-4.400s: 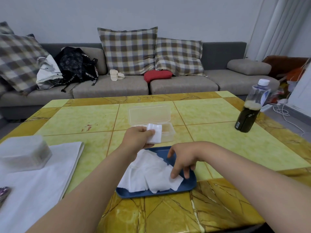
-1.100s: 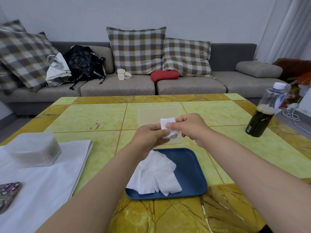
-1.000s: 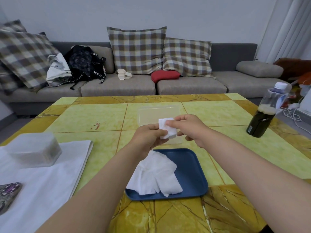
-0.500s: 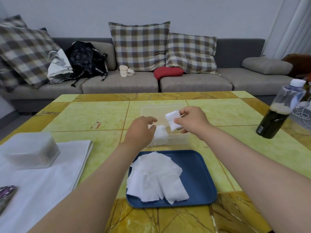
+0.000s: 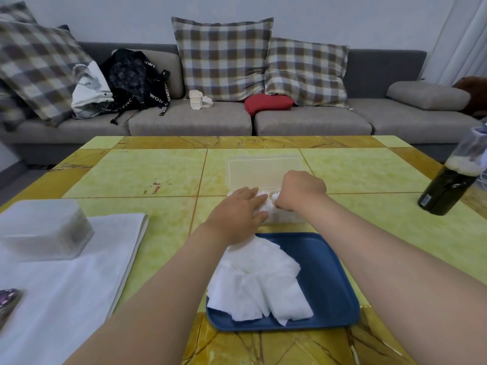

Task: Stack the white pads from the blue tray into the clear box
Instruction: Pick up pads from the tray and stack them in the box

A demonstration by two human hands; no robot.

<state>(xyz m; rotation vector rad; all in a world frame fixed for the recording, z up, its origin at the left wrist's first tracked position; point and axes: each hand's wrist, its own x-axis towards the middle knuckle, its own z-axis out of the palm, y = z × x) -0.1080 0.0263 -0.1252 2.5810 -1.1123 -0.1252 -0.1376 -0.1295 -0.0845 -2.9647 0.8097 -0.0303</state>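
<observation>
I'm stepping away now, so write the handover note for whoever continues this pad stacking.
Left hand: flat, fingers pressing on the pads in the clear box; whether it grips anything cannot be told.
Right hand: closed on a white pad at the box opening.
Box lid is open, standing behind the box.
Done: some pads are in the box.
Left: a loose pile of white pads lies on the left side of the blue tray; stack them in the box.
</observation>
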